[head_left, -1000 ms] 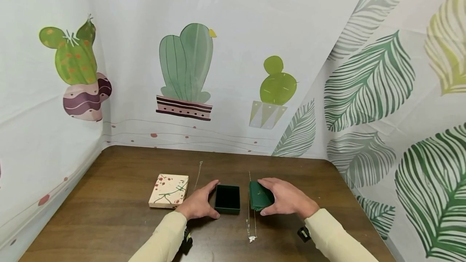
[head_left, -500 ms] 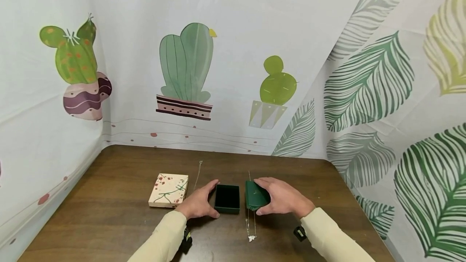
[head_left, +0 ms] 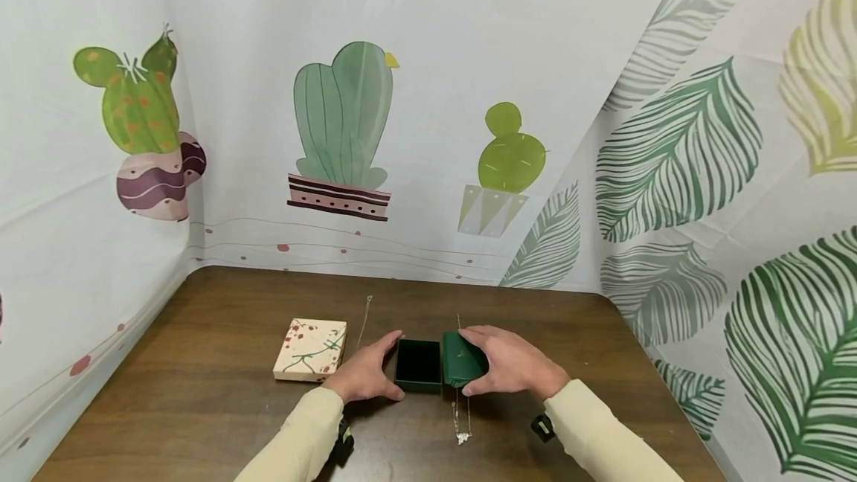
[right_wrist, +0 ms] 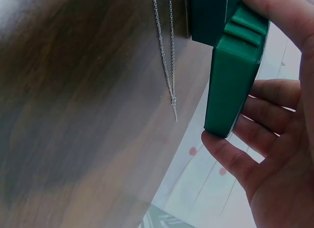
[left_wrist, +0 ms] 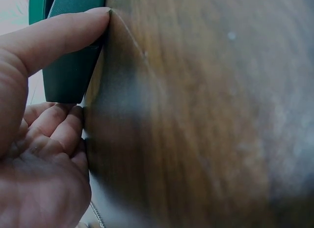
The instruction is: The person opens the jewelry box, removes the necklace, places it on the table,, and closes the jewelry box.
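In the head view my left hand (head_left: 361, 373) holds the left side of an open dark green jewelry box (head_left: 419, 387), thumb at the near corner and fingers at the far one. The box's black inside faces up. My right hand (head_left: 514, 361) grips the green box lid (head_left: 460, 364), which is tilted at the box's right edge. Seen from the right wrist, the lid (right_wrist: 233, 80) sits between thumb and fingers, with a ridged end. A silver necklace (head_left: 463, 437) lies partly under the lid. The left wrist view shows the thumb against the box (left_wrist: 68, 75).
A cream box with a floral print (head_left: 311, 350) stands left of the left hand. Another thin necklace (head_left: 364, 320) lies behind that hand, partly hidden. Patterned fabric (head_left: 428, 132) hangs behind the brown table (head_left: 254, 296).
My right hand has moved left with the box lid, from apart from the jewelry box up to its right edge. The left hand and the box have stayed in place.
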The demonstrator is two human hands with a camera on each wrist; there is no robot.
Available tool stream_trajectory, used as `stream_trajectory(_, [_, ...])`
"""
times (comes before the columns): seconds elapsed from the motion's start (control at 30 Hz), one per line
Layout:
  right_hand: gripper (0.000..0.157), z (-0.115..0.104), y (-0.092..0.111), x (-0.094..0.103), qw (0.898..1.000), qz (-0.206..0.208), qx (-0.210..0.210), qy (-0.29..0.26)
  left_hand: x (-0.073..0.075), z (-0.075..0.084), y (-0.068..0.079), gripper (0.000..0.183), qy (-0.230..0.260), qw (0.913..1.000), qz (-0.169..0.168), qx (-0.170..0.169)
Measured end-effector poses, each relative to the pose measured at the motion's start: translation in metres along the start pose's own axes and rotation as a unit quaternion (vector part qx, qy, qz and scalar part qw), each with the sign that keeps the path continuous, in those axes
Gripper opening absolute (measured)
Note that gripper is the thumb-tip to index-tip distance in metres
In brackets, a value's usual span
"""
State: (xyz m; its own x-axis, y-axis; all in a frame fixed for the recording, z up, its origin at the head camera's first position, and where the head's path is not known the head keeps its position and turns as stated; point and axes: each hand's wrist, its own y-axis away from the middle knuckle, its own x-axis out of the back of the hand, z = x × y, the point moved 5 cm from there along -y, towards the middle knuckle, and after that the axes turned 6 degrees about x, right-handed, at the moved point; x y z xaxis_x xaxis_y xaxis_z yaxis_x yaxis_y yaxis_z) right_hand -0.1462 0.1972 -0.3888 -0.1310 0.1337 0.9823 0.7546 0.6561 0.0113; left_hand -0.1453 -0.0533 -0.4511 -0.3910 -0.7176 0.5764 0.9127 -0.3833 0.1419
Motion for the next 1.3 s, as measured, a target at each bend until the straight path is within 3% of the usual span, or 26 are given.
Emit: stream_trajectory(1.3, [0.098, -0.023, -0.025, -0.007, 1.0, -0.009, 0.015, 0.009, 0.001, 0.0, -0.001, 0.111, 0.003, 1.0, 0.0, 0.003])
